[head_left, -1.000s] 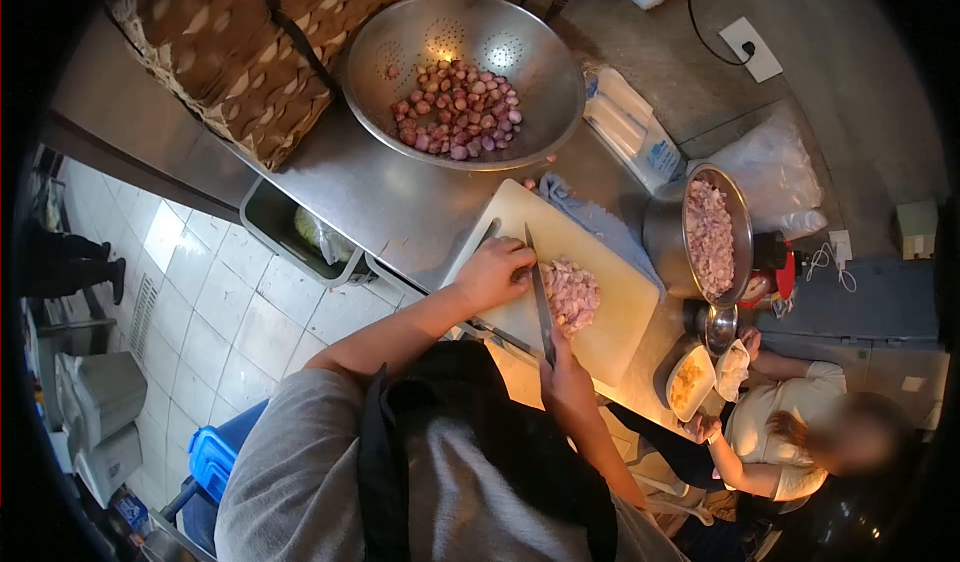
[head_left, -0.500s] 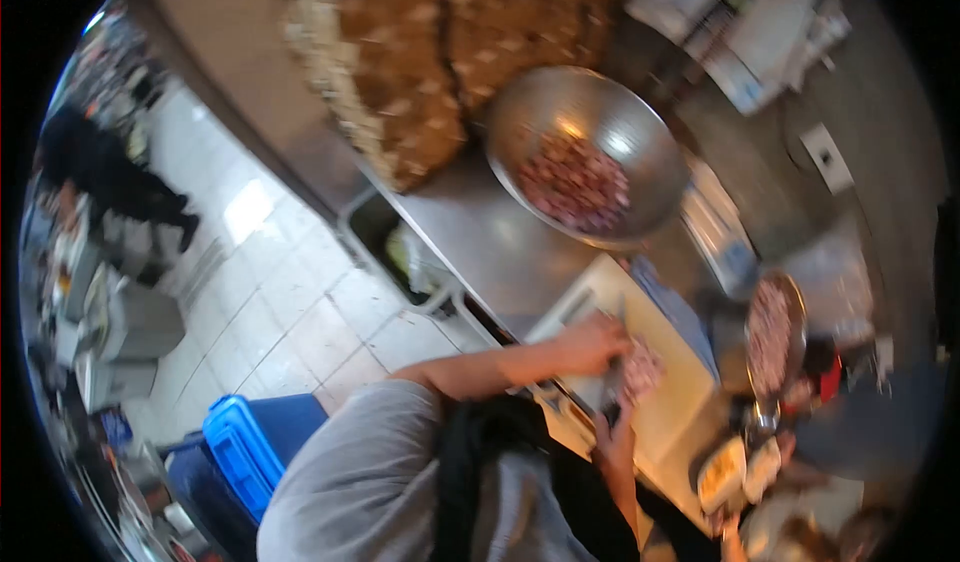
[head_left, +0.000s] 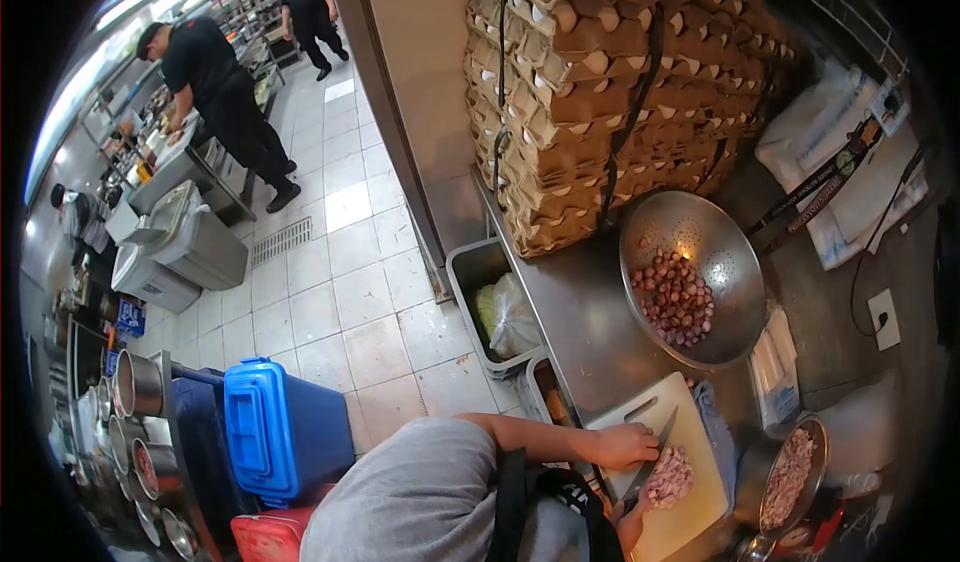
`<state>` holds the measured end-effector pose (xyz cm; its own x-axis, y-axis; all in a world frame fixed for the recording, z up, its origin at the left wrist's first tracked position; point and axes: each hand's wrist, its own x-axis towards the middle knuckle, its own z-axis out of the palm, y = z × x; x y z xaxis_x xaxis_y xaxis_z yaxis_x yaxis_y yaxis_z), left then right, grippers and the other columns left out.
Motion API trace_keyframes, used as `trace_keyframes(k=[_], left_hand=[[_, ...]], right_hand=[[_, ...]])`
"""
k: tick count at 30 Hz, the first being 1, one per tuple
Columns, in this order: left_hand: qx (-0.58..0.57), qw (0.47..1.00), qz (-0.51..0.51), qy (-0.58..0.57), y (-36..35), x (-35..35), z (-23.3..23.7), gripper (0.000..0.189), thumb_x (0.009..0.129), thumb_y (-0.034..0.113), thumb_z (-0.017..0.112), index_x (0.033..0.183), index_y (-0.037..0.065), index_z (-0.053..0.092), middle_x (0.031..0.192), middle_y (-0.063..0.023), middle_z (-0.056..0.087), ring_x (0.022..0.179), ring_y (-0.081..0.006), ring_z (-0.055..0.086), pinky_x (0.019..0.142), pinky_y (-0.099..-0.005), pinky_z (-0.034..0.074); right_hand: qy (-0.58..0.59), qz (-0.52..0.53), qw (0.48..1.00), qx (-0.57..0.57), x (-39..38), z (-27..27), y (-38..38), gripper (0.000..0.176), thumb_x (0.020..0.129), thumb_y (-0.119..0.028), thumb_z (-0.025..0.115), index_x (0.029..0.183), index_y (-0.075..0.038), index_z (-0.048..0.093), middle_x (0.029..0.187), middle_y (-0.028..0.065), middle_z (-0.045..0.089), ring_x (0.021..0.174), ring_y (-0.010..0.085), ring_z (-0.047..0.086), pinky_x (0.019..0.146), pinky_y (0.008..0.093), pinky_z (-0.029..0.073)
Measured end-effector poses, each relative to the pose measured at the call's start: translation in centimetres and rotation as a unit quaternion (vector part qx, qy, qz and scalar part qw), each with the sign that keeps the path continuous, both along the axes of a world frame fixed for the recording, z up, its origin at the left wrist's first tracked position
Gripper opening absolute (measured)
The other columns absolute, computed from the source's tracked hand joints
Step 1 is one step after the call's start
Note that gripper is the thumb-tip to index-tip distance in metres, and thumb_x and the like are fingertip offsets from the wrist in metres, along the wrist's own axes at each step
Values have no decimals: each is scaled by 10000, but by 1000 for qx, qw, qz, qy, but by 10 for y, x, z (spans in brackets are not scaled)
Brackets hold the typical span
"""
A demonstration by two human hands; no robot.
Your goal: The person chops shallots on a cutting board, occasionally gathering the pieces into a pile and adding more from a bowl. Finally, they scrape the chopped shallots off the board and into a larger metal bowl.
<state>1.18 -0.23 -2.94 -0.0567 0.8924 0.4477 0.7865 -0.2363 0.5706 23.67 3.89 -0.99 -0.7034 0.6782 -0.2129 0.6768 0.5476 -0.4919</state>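
Note:
A knife (head_left: 652,454) lies across the cutting board (head_left: 692,515), its tip pointing up the view. My right hand (head_left: 629,528) is wrapped round the handle at the lower end. Towards the tip, my left hand (head_left: 628,446) has its fingers bent and closed on the blade. Against the blade sits a pile of finely chopped pinkish shallots (head_left: 669,478). A large steel colander (head_left: 738,292) above the board holds whole peeled shallots (head_left: 672,298). To the board's right stands a steel bowl (head_left: 822,452) of chopped shallots (head_left: 789,476).
Stacked egg trays (head_left: 570,112) rise behind the colander. A blue cloth (head_left: 716,442) runs along the board's far edge. A grey bin (head_left: 500,367) with bagged greens and a blue lidded bin (head_left: 300,432) are at left. A person (head_left: 215,87) in black works at a far counter.
The view has tilted up and shifted, bringing more of the egg trays and kitchen into sight. Both hands stay at the knife beside the chopped shallots.

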Motion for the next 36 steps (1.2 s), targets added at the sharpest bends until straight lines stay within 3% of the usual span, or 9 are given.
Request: trace_keyframes(k=[2, 5, 9, 11, 14, 16, 26, 32, 36], left_hand=[[3, 1000, -4, -11, 3, 1, 2, 200, 697, 166, 656, 840, 79, 547, 906, -111, 546, 872, -324, 561, 779, -417, 462], [19, 999, -20, -36, 2, -4, 10, 197, 689, 153, 644, 838, 71, 543, 871, -115, 545, 860, -328, 563, 779, -425, 460], [45, 993, -42, -102, 7, -2, -3, 268, 654, 117, 649, 910, 57, 600, 857, -122, 567, 867, -330, 562, 796, -439, 453], [-7, 994, -51, -101, 5, -5, -1, 358, 637, 110, 672, 992, 77, 638, 933, -113, 609, 924, -324, 577, 834, -430, 454], [-1, 995, -36, -98, 6, -6, -5, 291, 637, 99, 676, 919, 74, 607, 913, -123, 600, 901, -337, 585, 799, -440, 478], [-16, 995, -38, -87, 5, -12, 10, 224, 662, 94, 664, 854, 62, 552, 842, -129, 556, 864, -346, 576, 784, -442, 473], [-17, 989, -29, -146, 7, -9, 3, 313, 596, 81, 715, 900, 79, 641, 880, -117, 614, 877, -343, 592, 775, -435, 489], [16, 994, -72, -80, 12, -15, -7, 213, 656, 106, 667, 828, 33, 565, 850, -153, 566, 871, -362, 569, 783, -453, 466], [32, 992, -80, -88, 8, -16, 3, 239, 654, 115, 678, 822, 21, 537, 857, -153, 558, 878, -361, 565, 785, -452, 463]], right_hand=[[39, 71, 994, 79, 0, -8, 14, 679, 874, -190, 589, 1462, -67, 272, 1225, 320, 544, 1090, 471, 548, 887, 468, 458], [-77, 12, 994, -71, -29, 80, 7, 629, 884, -285, 594, 1405, -80, 307, 957, 322, 621, 890, 494, 594, 748, 521, 450], [-128, -7, 990, -61, -50, 61, -9, 630, 887, -134, 560, 1443, -35, 279, 1349, 261, 480, 1178, 460, 495, 976, 461, 406], [79, 64, 994, 32, -45, 42, -10, 608, 897, -118, 529, 1444, -58, 269, 1398, 290, 403, 1245, 448, 435, 1014, 474, 369], [-42, 11, 998, -46, -55, 100, -11, 611, 902, -178, 497, 1450, -119, 233, 924, 323, 617, 810, 511, 592, 710, 569, 453], [-85, -13, 995, -46, -50, 84, -14, 627, 893, -172, 513, 1453, -120, 237, 900, 317, 615, 806, 490, 604, 701, 551, 469], [27, -12, 999, -25, -56, 49, -18, 599, 890, -28, 455, 1455, -68, 261, 1360, 287, 441, 1177, 448, 502, 954, 490, 423], [-95, -27, 991, -88, -74, 110, -16, 605, 883, -55, 511, 1431, -19, 257, 1278, 322, 501, 1146, 461, 513, 933, 486, 414], [20, 10, 1000, 3, -66, 56, -10, 622, 883, -55, 511, 1437, -31, 230, 1224, 337, 530, 1102, 486, 529, 897, 496, 421]])
